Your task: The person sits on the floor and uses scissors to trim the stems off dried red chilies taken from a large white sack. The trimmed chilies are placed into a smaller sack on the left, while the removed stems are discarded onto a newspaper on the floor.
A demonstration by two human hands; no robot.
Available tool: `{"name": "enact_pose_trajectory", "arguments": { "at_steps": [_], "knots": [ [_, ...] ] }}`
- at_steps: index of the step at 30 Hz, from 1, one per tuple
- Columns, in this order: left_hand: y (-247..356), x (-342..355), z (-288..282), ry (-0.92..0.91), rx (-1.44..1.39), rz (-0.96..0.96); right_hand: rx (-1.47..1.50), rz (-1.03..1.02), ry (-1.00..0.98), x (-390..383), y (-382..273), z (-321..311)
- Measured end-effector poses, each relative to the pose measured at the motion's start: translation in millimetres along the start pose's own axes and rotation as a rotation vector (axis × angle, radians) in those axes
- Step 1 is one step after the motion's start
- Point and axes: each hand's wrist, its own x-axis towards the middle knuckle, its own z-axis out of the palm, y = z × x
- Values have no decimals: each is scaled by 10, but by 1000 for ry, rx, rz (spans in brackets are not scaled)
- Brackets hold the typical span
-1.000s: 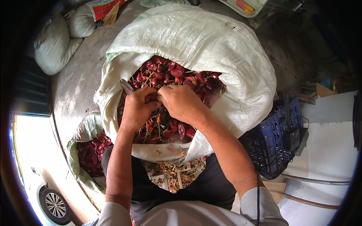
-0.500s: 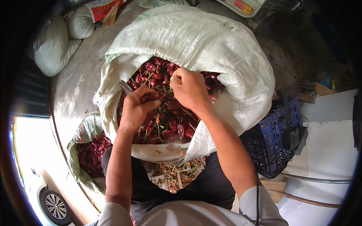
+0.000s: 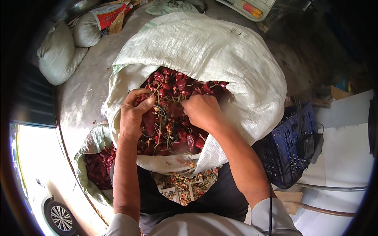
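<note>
Free gap between left hand (image 3: 134, 108) and right hand (image 3: 202, 112) over dried red chillies (image 3: 191, 142), white woven sack (image 3: 204, 45) bulging beyond, blue plastic crate (image 3: 280, 151) blocking its right edge

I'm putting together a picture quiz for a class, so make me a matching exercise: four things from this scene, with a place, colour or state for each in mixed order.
Column one:
1. Large sack
2. Plastic crate
3. Car wheel
4. Right hand

Column two:
A. Fingers curled, over the red peppers
B. At the lower left of the picture
C. White, its mouth open
D. Blue, at the right of the picture

Right pairs: 1-C, 2-D, 3-B, 4-A
</note>
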Motion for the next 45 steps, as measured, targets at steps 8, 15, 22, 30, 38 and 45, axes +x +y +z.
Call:
{"name": "enact_pose_trajectory", "arguments": {
  "at_steps": [8,15,22,30,38,45],
  "knots": [
    [-49,21,-19,-25,44,-106,659,-60,508,115,-74,161],
    [39,-52,72,-129,86,-112,1113,-61,413,108,-289,127],
    [-145,11,-21,-51,463,143,467,-204,615,147,-268,254],
    [-111,-72,147,38,992,488,588,-308,754,142,-312,142],
    [-218,-73,214,98,1229,738,470,-163,772,111,-418,199],
    [-259,-48,233,101,1316,817,575,-209,828,216,-349,270]
  ]
}}
